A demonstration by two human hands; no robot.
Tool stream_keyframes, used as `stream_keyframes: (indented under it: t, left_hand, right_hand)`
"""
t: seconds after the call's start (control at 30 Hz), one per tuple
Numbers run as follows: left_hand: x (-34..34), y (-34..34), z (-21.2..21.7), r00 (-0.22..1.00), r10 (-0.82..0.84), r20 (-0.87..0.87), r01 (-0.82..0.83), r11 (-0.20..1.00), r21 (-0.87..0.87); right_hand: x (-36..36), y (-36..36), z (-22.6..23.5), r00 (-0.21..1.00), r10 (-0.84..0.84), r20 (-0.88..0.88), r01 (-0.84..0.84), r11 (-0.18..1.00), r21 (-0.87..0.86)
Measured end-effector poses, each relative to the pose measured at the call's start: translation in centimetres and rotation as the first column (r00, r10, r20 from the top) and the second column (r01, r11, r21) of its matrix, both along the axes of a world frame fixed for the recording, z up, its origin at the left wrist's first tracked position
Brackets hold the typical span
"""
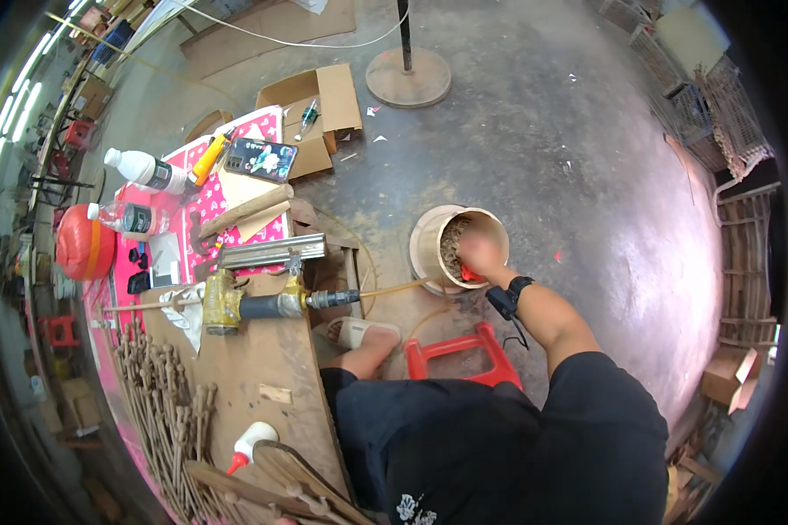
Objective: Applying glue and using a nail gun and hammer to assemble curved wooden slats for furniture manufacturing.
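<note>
My right hand [481, 248] reaches down into a round beige bucket [430, 243] on the floor. The hand is smeared by motion, so its fingers cannot be told. Something red [471, 274] shows just below it at the bucket's mouth, partly hidden. Small brown pieces [451, 241] lie inside the bucket. At the lower edge, beside some flat wooden pieces [293, 472], a tiny pinkish sliver may be my left hand; no fingers can be made out. On the bench to my left lies a yellow and black air tool [225, 302] with a hose [394, 288].
Thin wooden sticks with knobbed ends [162, 385] lie along the bench [276, 350], near a white glue bottle [256, 437]. Farther off are a hammer [245, 213], phone [261, 159] and water bottles [140, 219]. A red stool [464, 350] stands by my legs; a cardboard box [337, 96] lies beyond.
</note>
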State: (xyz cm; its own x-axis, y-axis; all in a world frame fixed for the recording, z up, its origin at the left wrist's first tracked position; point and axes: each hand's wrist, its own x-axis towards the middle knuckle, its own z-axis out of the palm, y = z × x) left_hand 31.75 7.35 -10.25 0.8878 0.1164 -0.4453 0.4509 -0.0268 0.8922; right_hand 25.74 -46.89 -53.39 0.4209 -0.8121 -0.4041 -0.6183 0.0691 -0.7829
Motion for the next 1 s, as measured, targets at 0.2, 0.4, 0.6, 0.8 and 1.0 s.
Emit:
stream_keyframes:
  t: [0.2,0.4,0.6,0.8,1.0]
  left_hand:
    - [0.8,1.7,-1.1,0.995,-0.070,-0.078,0.067,0.997,-0.036]
    - [1.2,4.2,-2.2,0.978,-0.158,-0.139,0.146,0.985,-0.093]
    - [1.1,6.1,-2.5,0.961,-0.209,-0.179,0.191,0.975,-0.117]
    - [1.3,7.3,-2.8,0.949,-0.242,-0.202,0.217,0.966,-0.138]
    - [1.3,8.6,-2.3,0.935,-0.265,-0.237,0.236,0.961,-0.142]
  right_hand:
    - [-1.4,-0.7,1.8,0.992,-0.123,0.018,0.118,0.978,0.172]
    - [-1.1,-1.2,2.4,0.989,-0.136,-0.064,0.145,0.977,0.155]
    - [-0.8,-0.8,2.4,0.987,0.015,-0.162,0.011,0.987,0.161]
    - [-0.7,-0.6,0.3,0.973,0.164,-0.163,-0.137,0.976,0.167]
    - [-0.1,-0.9,1.0,0.953,0.186,-0.238,-0.096,0.935,0.343]
